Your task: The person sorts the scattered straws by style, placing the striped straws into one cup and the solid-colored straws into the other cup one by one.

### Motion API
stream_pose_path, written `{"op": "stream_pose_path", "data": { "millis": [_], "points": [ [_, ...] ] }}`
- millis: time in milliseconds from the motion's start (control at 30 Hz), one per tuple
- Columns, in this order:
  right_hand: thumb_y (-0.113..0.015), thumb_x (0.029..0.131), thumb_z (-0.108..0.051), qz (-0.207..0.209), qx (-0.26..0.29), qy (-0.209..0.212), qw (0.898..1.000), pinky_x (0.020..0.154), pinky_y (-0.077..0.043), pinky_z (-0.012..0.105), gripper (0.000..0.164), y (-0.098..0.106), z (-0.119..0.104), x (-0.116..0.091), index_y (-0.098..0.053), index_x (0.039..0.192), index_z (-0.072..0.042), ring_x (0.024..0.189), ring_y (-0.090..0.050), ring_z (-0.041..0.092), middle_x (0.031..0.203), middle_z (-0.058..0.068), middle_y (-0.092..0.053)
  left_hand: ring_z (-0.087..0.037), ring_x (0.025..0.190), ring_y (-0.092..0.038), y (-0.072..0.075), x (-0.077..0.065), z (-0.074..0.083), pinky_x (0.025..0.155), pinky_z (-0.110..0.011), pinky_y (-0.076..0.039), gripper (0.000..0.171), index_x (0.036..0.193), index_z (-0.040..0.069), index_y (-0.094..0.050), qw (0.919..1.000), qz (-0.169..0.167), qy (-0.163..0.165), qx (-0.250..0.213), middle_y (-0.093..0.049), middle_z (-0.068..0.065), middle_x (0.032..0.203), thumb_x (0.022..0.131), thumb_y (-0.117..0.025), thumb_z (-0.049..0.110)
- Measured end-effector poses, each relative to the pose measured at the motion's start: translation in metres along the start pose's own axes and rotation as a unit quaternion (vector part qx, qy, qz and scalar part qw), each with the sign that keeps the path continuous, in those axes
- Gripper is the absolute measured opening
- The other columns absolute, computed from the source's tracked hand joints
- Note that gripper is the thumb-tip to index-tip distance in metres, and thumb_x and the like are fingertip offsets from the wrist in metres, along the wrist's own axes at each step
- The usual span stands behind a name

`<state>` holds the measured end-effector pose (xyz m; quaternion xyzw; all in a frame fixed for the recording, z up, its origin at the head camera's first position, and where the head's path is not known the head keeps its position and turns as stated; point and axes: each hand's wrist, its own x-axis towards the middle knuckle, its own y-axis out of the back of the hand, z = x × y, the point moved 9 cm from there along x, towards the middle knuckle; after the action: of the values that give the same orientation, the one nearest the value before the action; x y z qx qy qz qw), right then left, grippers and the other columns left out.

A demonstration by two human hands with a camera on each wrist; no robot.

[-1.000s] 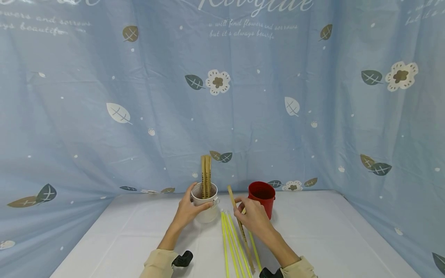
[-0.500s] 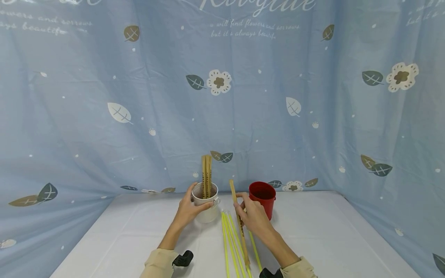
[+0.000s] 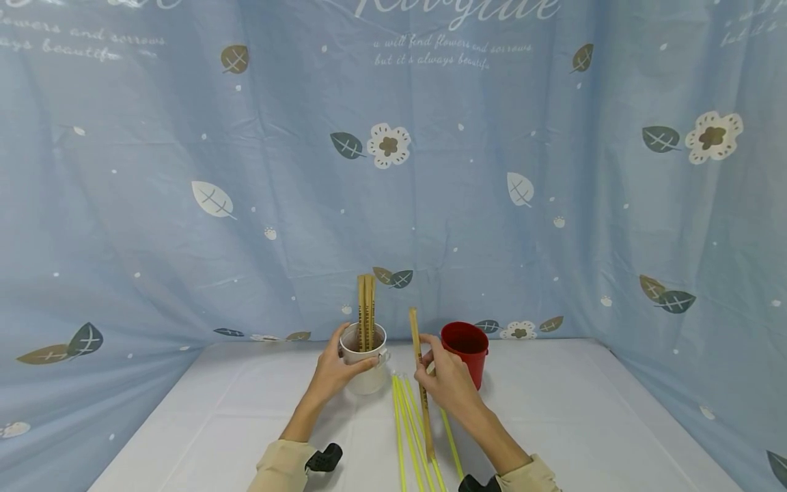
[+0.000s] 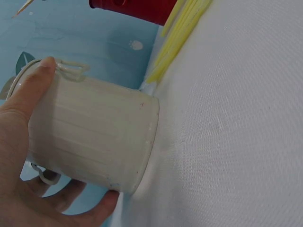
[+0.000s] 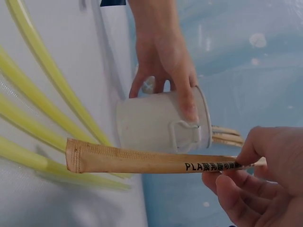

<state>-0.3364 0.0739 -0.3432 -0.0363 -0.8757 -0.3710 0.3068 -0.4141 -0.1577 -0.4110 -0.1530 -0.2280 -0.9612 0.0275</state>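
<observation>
My left hand (image 3: 338, 365) grips a small white metal bucket (image 4: 99, 127), thumb at the rim near its wire handle loop and fingers around the far side. Several brown paper-wrapped straws (image 3: 365, 311) stand upright in the bucket. My right hand (image 3: 451, 379) pinches one more paper-wrapped straw (image 5: 142, 161), printed with "PLA" and black characters, between thumb and fingers. This straw is nearly upright in the head view, right of the white bucket, its lower end over the yellow sticks.
Several thin yellow-green sticks (image 3: 402, 424) lie on the white tabletop (image 3: 584, 424) between my arms, one apart (image 3: 451, 444) under my right wrist. A red bucket (image 3: 472, 359) stands just behind my right hand. A blue patterned curtain (image 3: 295, 205) hangs behind the table.
The straw in my right hand has risen and turned more upright, its lower end swinging up and to the left. My left hand has stayed on the white bucket.
</observation>
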Motion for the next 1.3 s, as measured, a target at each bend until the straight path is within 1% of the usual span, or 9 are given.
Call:
{"op": "stream_pose_path", "data": {
  "millis": [100, 200, 333, 533, 700, 900, 1033, 1200, 1300],
  "points": [
    [-0.066, 0.083, -0.005, 0.003, 0.009, -0.002, 1.000, 0.055, -0.047, 0.017, 0.047, 0.000, -0.001, 0.001, -0.058, 0.129, -0.010, 0.056, -0.054, -0.001, 0.079, -0.005, -0.065, -0.043, 0.128, -0.052, 0.000, 0.000, 0.000, 0.090, -0.051, -0.052, 0.103, 0.155, 0.025, -0.027, 1.0000, -0.001, -0.001, -0.001, -0.043, -0.020, 0.148, 0.073, -0.085, 0.047],
    [-0.068, 0.086, -0.007, 0.006, 0.022, -0.002, 1.000, 0.057, -0.050, 0.016, 0.037, 0.000, -0.002, 0.003, -0.064, 0.122, -0.011, 0.060, -0.062, 0.003, 0.081, -0.002, -0.068, -0.043, 0.128, -0.052, 0.000, 0.000, 0.000, 0.090, -0.051, -0.052, 0.103, 0.155, 0.025, -0.026, 1.0000, -0.002, -0.001, -0.003, -0.043, -0.020, 0.148, 0.073, -0.085, 0.047],
    [-0.071, 0.088, -0.011, 0.011, 0.043, 0.000, 0.999, 0.054, -0.050, 0.016, 0.026, 0.000, -0.007, 0.007, -0.069, 0.114, -0.013, 0.064, -0.066, 0.010, 0.083, -0.002, -0.070, -0.042, 0.127, -0.053, 0.000, 0.000, 0.000, 0.089, -0.050, -0.053, 0.104, 0.156, 0.025, -0.025, 1.0000, -0.002, -0.004, -0.004, -0.044, -0.021, 0.147, 0.073, -0.085, 0.047],
    [-0.071, 0.090, -0.013, 0.021, 0.085, 0.016, 0.996, 0.051, -0.050, 0.015, 0.019, 0.001, -0.023, 0.016, -0.069, 0.110, -0.014, 0.070, -0.071, 0.018, 0.088, 0.000, -0.071, -0.043, 0.127, -0.053, 0.000, -0.002, 0.003, 0.089, -0.049, -0.053, 0.103, 0.156, 0.023, -0.026, 0.9999, -0.001, -0.011, -0.012, -0.045, -0.020, 0.145, 0.074, -0.085, 0.044],
    [-0.070, 0.091, -0.014, 0.031, 0.083, 0.026, 0.996, 0.056, -0.052, 0.015, 0.017, 0.003, -0.034, 0.023, -0.070, 0.108, -0.013, 0.075, -0.073, 0.019, 0.093, 0.001, -0.073, -0.041, 0.127, -0.053, -0.001, -0.002, 0.002, 0.090, -0.049, -0.052, 0.103, 0.156, 0.023, -0.025, 0.9998, -0.002, -0.012, -0.015, -0.046, -0.018, 0.145, 0.074, -0.085, 0.043],
    [-0.069, 0.092, -0.016, 0.040, 0.088, 0.025, 0.995, 0.054, -0.051, 0.015, 0.016, 0.003, -0.041, 0.034, -0.070, 0.108, -0.012, 0.077, -0.073, 0.020, 0.095, 0.003, -0.073, -0.040, 0.126, -0.054, -0.001, 0.000, -0.001, 0.091, -0.049, -0.051, 0.104, 0.155, 0.023, -0.027, 0.9998, 0.003, -0.012, -0.018, -0.048, -0.017, 0.143, 0.072, -0.086, 0.044],
    [-0.068, 0.093, -0.015, 0.052, 0.085, 0.035, 0.994, 0.056, -0.052, 0.015, 0.015, 0.007, -0.048, 0.041, -0.069, 0.107, -0.012, 0.078, -0.074, 0.020, 0.095, 0.004, -0.074, -0.041, 0.126, -0.053, -0.001, -0.001, 0.000, 0.091, -0.050, -0.051, 0.104, 0.155, 0.023, -0.027, 0.9998, 0.001, -0.011, -0.018, -0.048, -0.017, 0.144, 0.073, -0.086, 0.044],
    [-0.066, 0.094, -0.015, 0.058, 0.102, 0.039, 0.992, 0.054, -0.052, 0.015, 0.015, 0.010, -0.054, 0.050, -0.068, 0.109, -0.012, 0.080, -0.074, 0.020, 0.096, 0.004, -0.074, -0.041, 0.127, -0.053, -0.001, -0.001, 0.000, 0.092, -0.050, -0.051, 0.103, 0.155, 0.023, -0.027, 0.9998, 0.001, -0.008, -0.019, -0.048, -0.017, 0.144, 0.073, -0.085, 0.045],
    [-0.066, 0.094, -0.014, 0.068, 0.099, 0.048, 0.992, 0.058, -0.055, 0.019, 0.015, 0.012, -0.059, 0.055, -0.067, 0.109, -0.011, 0.080, -0.074, 0.018, 0.097, 0.004, -0.074, -0.041, 0.127, -0.053, -0.001, -0.001, -0.001, 0.092, -0.050, -0.051, 0.103, 0.155, 0.023, -0.026, 0.9997, -0.001, -0.006, -0.022, -0.048, -0.017, 0.143, 0.073, -0.085, 0.045]
  ]
}}
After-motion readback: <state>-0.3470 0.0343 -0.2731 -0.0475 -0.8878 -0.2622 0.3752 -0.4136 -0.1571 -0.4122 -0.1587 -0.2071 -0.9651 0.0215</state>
